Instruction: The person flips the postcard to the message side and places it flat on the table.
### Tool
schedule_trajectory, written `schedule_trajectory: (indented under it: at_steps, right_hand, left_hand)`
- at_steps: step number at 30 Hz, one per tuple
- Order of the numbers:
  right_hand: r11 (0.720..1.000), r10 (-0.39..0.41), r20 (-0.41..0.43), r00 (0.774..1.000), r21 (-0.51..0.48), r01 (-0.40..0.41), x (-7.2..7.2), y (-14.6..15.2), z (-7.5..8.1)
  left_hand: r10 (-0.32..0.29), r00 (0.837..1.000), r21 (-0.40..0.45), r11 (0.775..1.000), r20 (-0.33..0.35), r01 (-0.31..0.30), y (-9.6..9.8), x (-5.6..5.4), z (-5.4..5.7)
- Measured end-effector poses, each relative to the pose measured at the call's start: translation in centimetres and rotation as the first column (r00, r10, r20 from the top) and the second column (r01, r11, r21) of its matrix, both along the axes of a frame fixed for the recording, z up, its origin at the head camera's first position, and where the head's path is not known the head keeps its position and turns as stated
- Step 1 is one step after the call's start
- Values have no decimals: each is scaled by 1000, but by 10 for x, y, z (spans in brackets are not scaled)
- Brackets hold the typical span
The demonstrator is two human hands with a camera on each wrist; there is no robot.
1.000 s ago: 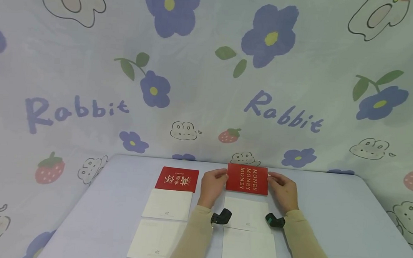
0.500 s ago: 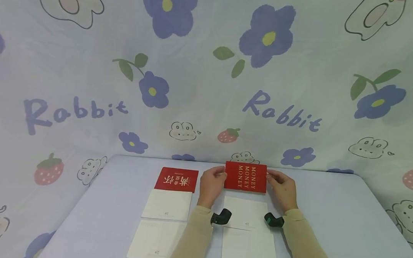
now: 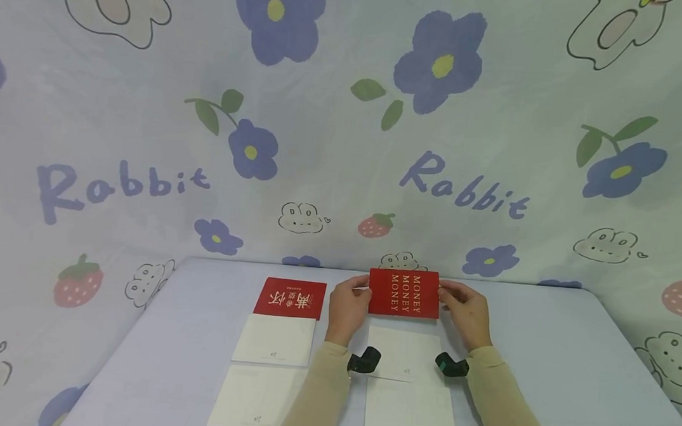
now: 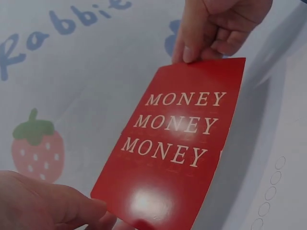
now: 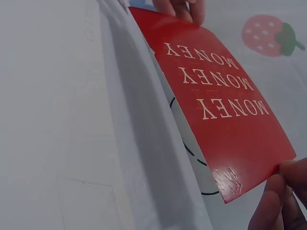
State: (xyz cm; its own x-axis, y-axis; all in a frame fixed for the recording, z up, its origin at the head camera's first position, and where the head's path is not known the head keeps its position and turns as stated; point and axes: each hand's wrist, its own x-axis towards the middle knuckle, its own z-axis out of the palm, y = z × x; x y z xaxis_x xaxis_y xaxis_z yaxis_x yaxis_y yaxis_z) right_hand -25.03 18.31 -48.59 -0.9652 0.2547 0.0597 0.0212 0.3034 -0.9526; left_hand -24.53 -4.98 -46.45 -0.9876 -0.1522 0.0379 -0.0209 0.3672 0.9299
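I watched a glossy red rectangular card (image 3: 403,293), lettered MONEY three times in pale gold, near the far edge of the pale worktop (image 3: 551,368). Its long axis ran left-to-right, letter tops rightward; the left hand (image 3: 347,307) and right hand (image 3: 470,315) pinched its short ends, fingertips nearly together.

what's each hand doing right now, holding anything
Left hand: holding the red MONEY card by its left edge.
Right hand: holding the same card by its right edge.
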Motion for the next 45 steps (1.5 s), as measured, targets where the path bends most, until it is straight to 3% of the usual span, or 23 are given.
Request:
schedule_trajectory:
  at_steps: [11,21,31,39,45]
  right_hand:
    - [999,-32,-14,999,28,32,3,-5,4]
    - [998,-46,-25,999,40,47,4,-7,6]
    - [999,-42,-22,999,5,42,5,-9,6]
    - [998,-45,23,999,-33,46,4,-7,7]
    - [999,-40,9,999,-32,40,3,-7,8]
  left_hand:
    - [15,999,17,1000,-42,-15,-1,1,1]
    - [17,999,33,999,-34,-16,-1,0,2]
    - [32,998,44,999,-57,-30,0,1,1]
    - [89,991,53,995,-99,-84,-1,-1,-3]
    - [87,991,52,995,-106,-82,-2,-1,-4]
